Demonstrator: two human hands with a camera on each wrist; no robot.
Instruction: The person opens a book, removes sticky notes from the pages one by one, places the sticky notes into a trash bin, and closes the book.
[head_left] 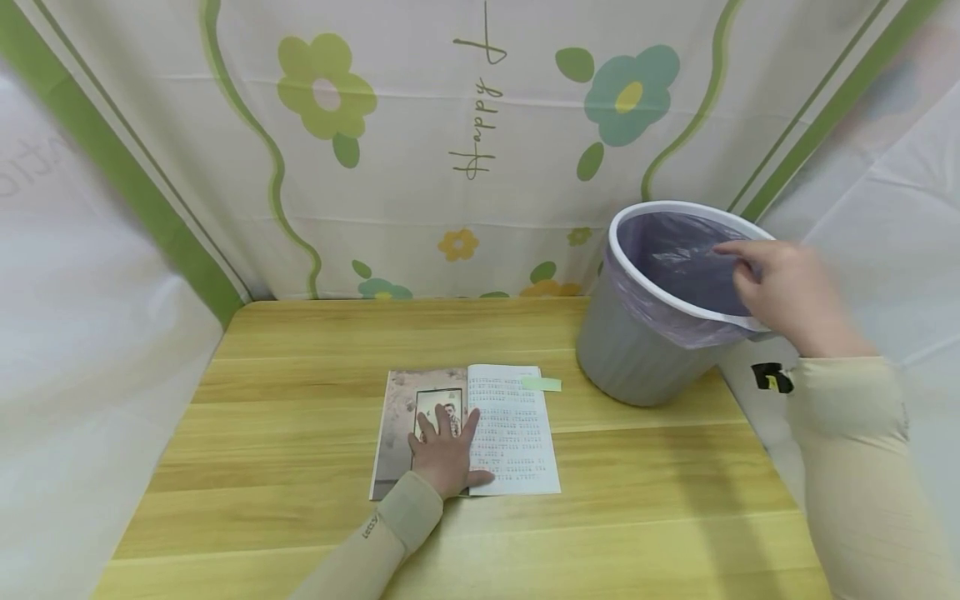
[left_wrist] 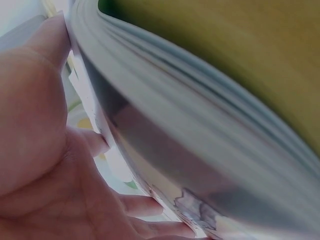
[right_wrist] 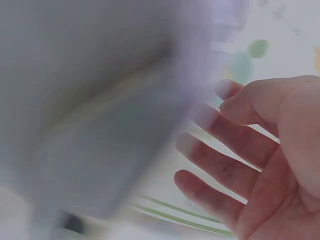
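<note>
Left arm: enters from the bottom edge, forearm angled up and to the right, clad in a beige sleeve to the wrist.
Left hand point(head_left: 447, 454): palm down, flat, fingers straight and slightly spread, thumb out to the right.
Left hand, wrist view point(left_wrist: 45, 165): palm and thumb fill the lower left; fingertips show at the lower edge.
Right arm: rises along the right edge, beige sleeve to the wrist, forearm steeply upright.
Right hand point(head_left: 783, 287): raised, back toward the camera, fingers extended leftward.
Right hand, wrist view point(right_wrist: 260, 160): open palm, four fingers point(right_wrist: 220, 162) loosely straight and parted, holding nothing.
</note>
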